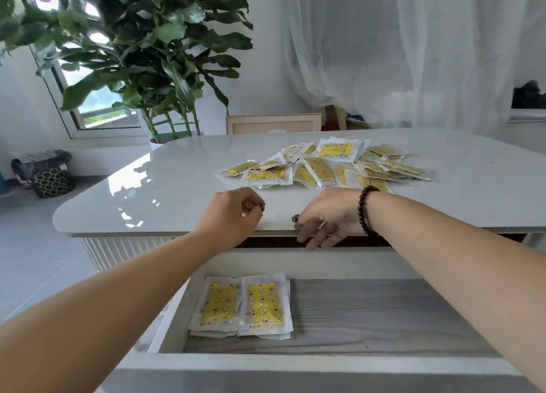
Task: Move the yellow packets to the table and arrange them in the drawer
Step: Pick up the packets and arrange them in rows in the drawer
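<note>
1. Your left hand is loosely curled and empty; your right hand is spread, empty, at the desk edge.
2. The loose packets lie just beyond both grips; two stacks sit below, in the drawer.
3. A hasty sweep could push slippery packets off the desk.

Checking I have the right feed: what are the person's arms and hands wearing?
Both forearms are bare, no sleeves or gloves. The right hand has a dark beaded bracelet at the wrist and a ring on one finger. The left hand shows dark-painted nails; no watch visible.
</note>
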A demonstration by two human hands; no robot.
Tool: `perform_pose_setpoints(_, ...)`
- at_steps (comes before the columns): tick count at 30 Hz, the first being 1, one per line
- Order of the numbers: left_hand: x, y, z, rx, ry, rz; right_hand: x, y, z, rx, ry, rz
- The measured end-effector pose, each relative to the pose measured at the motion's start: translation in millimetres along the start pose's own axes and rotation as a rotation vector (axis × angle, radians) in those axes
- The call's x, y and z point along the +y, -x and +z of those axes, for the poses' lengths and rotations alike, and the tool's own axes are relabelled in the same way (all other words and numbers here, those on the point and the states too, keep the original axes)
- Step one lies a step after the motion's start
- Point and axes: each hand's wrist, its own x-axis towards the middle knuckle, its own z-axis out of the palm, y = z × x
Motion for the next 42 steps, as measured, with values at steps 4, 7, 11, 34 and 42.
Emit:
perform_pose_setpoints(4, -5, -31, 25, -0.044, -0.125, -0.088, 11, -26, -19, 0.43, -0.267, -0.081)
perform_pose_setpoints(7, 1, -51, 49, 0.052, -0.283, -0.135, 34, -51, -30, 0.782, 0.029, -0.115)
perform_pose_setpoints(11, 7, -75, 67, 0.224, -0.41, -0.103, 37, -70, -32, 0.95, 0.363, -0.156)
perform_pose_setpoints(34, -2, -65, 54, 0.064, -0.519, -0.173, 15, -75, -18, 0.84, 1.081, -0.198)
perform_pose_setpoints(42, 27, -8, 32, -0.105, -0.675, -0.099, 22, -24, -1, 0.737, 1.148, -0.207)
